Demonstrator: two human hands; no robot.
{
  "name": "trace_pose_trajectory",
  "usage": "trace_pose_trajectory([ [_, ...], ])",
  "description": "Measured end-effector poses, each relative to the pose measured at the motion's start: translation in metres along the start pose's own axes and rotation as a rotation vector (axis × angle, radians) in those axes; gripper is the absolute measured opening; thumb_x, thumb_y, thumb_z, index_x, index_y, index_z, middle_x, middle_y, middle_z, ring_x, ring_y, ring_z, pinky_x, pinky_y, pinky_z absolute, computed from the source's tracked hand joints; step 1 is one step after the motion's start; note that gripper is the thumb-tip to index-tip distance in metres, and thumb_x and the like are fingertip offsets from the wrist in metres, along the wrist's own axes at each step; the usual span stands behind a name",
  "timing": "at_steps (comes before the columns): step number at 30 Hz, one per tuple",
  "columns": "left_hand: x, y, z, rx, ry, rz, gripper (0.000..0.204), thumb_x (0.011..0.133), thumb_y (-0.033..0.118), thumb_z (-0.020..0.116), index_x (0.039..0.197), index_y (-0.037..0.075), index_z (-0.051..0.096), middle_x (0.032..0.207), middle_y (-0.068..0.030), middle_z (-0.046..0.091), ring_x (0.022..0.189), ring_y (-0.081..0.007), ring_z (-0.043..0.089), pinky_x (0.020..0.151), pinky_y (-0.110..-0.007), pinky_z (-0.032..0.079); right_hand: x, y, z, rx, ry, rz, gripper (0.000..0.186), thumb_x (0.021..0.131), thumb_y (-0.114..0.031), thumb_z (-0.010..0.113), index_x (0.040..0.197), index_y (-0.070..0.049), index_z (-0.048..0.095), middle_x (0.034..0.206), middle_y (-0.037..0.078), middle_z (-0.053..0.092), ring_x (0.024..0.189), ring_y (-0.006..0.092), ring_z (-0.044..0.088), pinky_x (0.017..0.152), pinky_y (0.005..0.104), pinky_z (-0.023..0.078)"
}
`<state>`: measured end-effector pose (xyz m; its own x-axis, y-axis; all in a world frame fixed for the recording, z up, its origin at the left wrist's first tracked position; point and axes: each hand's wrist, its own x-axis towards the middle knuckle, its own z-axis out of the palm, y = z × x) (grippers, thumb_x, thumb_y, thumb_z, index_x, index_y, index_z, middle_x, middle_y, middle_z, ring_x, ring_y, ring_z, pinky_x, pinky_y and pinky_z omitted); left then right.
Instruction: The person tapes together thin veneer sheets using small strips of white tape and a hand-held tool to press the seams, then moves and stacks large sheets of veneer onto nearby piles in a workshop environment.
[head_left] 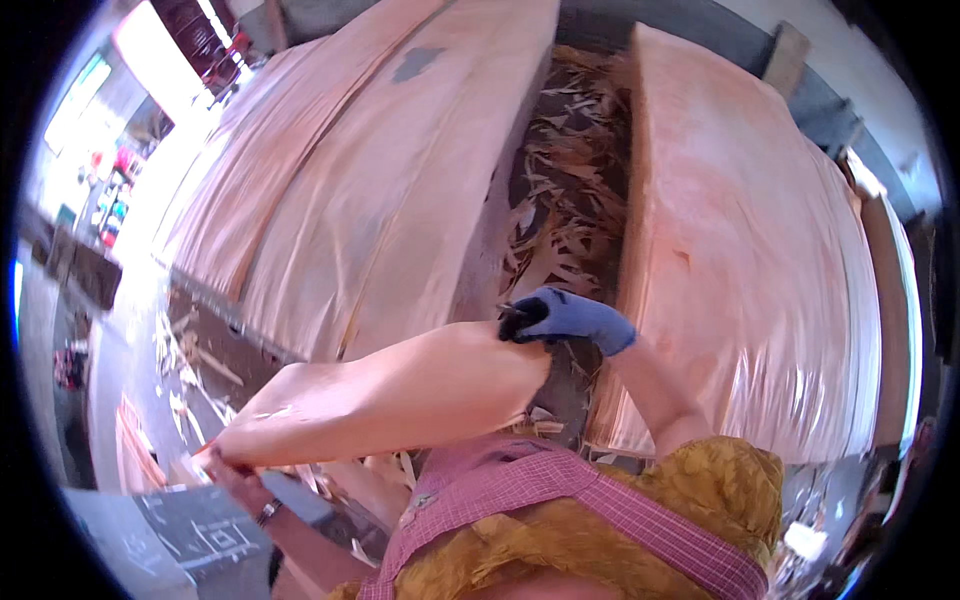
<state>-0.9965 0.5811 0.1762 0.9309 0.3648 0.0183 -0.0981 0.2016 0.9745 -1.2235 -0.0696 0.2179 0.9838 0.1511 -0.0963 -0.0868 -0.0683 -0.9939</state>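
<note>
The person holds a thin, pale orange wood sheet [390, 395] in front of the body with both hands. The bare left hand [236, 472] is closed around the sheet's left end, low down, with a watch [268, 512] on the wrist. The right hand [562, 318], in a blue glove with dark fingertips, is pinched nearly closed on the upper right corner. The sheet slants upward from left to right, just beside the near edge of a broad left pile [400, 210] of similar sheets; whether it touches that pile I cannot tell. A second, right pile [750, 240] stands across a gap filled with torn wood scraps [565, 170]. The person wears a pink checked apron [490, 500] over a mustard-yellow top [715, 490]. At lower left is a grey panel [190, 545] with white marks.
</note>
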Motion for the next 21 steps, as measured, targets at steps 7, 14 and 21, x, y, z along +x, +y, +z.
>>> trace_pose_trajectory([
  [7,-0.081,0.079,0.270,0.030,0.052,0.223,0.049,0.093,0.033,0.062,0.128,-0.001,0.052,0.115,-0.0100,0.059,0.107,-0.0210,0.057,0.093,-0.034,0.047,0.007,0.033,-0.116,-0.155,0.116,-0.058,0.020,0.086,-0.009,0.064,0.104,-0.002,0.070,0.095,0.002,0.072,0.083,0.0084,0.058,0.080,0.0268,0.048],
  [14,-0.038,0.034,0.418,-0.062,-0.105,0.337,0.060,0.088,0.035,0.067,0.131,-0.004,0.050,0.130,-0.0141,0.051,0.108,-0.0220,0.056,0.092,-0.034,0.048,0.020,0.049,-0.200,-0.145,0.290,-0.041,0.022,0.086,-0.010,0.062,0.106,-0.004,0.070,0.095,0.004,0.072,0.084,0.0098,0.060,0.080,0.0285,0.049],
  [21,-0.038,0.021,0.568,-0.003,-0.109,0.624,0.062,0.088,0.037,0.068,0.131,-0.003,0.050,0.127,-0.0143,0.052,0.107,-0.0222,0.057,0.091,-0.033,0.048,0.065,0.070,-0.319,-0.171,0.293,-0.035,0.022,0.085,-0.008,0.062,0.104,-0.003,0.070,0.095,0.004,0.071,0.086,0.0111,0.060,0.082,0.0281,0.048],
])
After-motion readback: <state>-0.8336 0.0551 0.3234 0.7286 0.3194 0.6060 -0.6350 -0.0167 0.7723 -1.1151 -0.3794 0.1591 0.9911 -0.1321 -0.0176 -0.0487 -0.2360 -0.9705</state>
